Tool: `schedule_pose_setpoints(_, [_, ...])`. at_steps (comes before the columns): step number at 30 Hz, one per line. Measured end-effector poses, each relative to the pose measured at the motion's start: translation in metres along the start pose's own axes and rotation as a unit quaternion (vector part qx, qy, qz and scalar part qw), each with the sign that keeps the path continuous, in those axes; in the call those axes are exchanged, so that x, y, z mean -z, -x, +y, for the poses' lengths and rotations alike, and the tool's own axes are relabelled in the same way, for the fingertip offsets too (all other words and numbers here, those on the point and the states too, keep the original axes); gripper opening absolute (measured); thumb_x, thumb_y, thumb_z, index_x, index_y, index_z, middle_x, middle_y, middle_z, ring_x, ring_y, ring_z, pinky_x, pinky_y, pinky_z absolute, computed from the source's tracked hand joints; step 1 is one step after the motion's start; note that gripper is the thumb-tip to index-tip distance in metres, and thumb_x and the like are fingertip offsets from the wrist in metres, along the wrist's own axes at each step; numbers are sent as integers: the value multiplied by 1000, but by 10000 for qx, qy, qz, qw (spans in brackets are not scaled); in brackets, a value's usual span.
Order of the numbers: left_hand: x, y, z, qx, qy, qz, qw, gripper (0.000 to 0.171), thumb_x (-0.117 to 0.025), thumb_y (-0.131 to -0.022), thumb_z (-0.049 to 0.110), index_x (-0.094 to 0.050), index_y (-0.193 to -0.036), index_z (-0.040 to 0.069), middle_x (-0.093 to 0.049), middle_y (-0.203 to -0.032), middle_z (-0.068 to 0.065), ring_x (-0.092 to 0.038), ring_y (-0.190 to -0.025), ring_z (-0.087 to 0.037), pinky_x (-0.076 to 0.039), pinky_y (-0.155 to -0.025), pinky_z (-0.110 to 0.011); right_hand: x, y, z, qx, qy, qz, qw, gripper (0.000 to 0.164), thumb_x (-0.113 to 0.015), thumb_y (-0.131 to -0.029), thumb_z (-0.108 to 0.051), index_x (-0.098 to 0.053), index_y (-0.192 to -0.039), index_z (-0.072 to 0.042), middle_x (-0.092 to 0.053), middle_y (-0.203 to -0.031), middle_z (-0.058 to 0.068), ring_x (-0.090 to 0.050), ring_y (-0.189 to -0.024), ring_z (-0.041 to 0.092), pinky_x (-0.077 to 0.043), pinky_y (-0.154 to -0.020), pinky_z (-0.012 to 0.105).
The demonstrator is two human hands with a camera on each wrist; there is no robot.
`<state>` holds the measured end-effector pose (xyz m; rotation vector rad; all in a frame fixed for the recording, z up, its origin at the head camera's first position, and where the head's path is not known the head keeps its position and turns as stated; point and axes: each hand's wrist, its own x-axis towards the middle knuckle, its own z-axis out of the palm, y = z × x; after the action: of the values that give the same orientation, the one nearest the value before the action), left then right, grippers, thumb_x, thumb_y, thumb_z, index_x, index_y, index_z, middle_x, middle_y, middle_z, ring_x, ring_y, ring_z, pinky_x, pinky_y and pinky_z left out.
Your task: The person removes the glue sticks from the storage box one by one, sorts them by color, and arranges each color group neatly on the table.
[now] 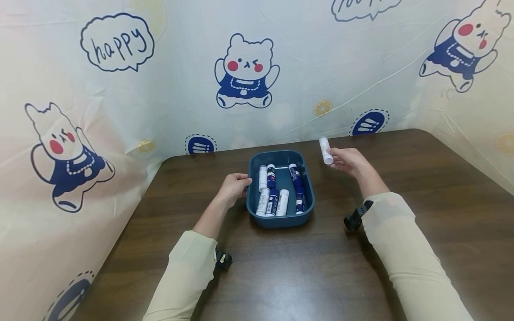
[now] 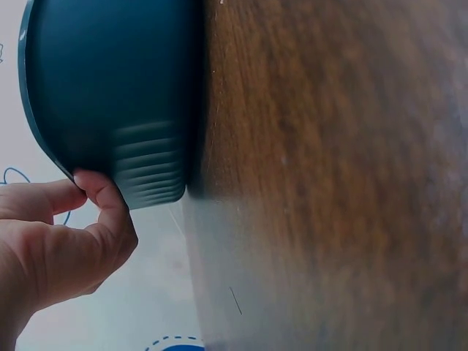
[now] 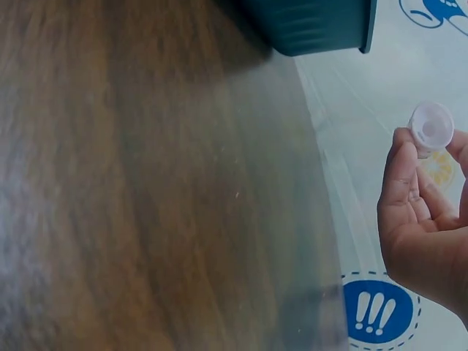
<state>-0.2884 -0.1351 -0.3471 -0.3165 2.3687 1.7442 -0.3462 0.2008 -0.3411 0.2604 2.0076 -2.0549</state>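
Observation:
A dark teal plastic bin (image 1: 281, 222) stands on the table with several white and dark blue capped tubes inside. White tubes (image 1: 283, 203) and blue tubes (image 1: 271, 177) lie on its left side; more blue tubes (image 1: 296, 175) run along its right wall. My left hand (image 1: 234, 188) pinches the bin's left rim between thumb and finger, also seen on the bin wall (image 2: 110, 88) in the left wrist view. Beyond the bin's right side, my right hand (image 1: 348, 160) holds a white tube (image 1: 325, 150) in its fingertips, above the table. Its round end (image 3: 432, 126) faces the right wrist camera.
The brown wooden table (image 1: 281, 267) reaches back to a pale curtain (image 1: 180, 89) printed with cartoon animals. Small black cameras are strapped at the left wrist (image 1: 223, 260) and the right wrist (image 1: 355, 218).

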Motion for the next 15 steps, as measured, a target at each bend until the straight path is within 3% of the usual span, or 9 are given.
schedule_pose_setpoints(7, [0,-1,0,6,25,-13,10000,33,-52,-95,12,-50,-125,-1,-53,-117,-17,-56,-97,-28,-49,-83,-36,4,-1,4,-41,146,184,9997,64,-61,-88,-21,-30,-135,10,-53,-99,10,-60,-67,6,-50,-71,19])
schedule_pose_setpoints(15, [0,-1,-1,-10,11,18,10000,32,-52,-95,11,-50,-124,-1,-54,-117,-17,-56,-96,-28,-49,-83,-36,8,-6,10,-4,754,323,9966,61,-59,-90,-21,-32,-132,13,-49,-110,17,-59,-68,7,-50,-70,19])
